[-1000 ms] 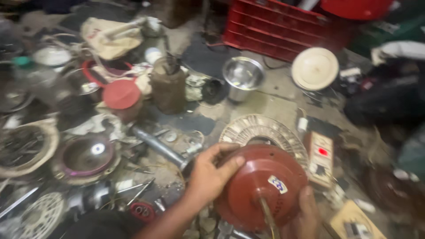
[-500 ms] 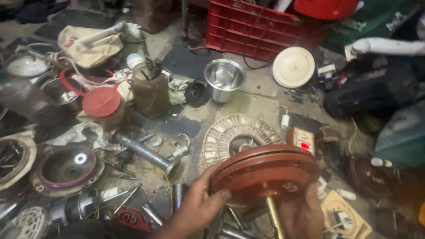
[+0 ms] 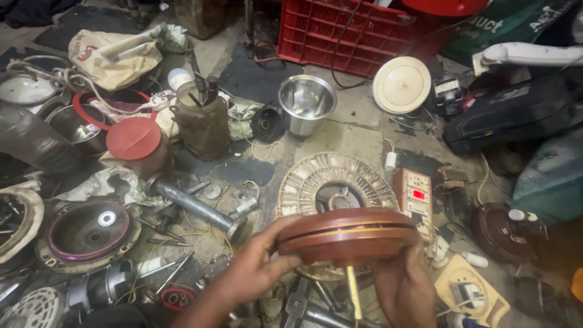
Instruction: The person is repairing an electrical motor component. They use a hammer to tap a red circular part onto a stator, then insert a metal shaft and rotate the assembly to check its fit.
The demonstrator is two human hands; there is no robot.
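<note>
Both hands, left hand (image 3: 258, 270) and right hand (image 3: 404, 285), clamped on opposite rims of the brown fan motor housing (image 3: 349, 234), held level above the wound stator (image 3: 337, 182) near the floor's (image 3: 352, 130) front edge, steadying it.

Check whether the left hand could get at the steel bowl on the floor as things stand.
Probably not right now: the left hand is gripping the edge of the red-brown round housing, as is the right hand. The steel bowl sits uncovered farther ahead, beyond a ring-shaped winding.

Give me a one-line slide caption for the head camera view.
Both hands, left and right, hold a brown fan motor edge-on above a stator ring on a cluttered workshop floor.
</note>
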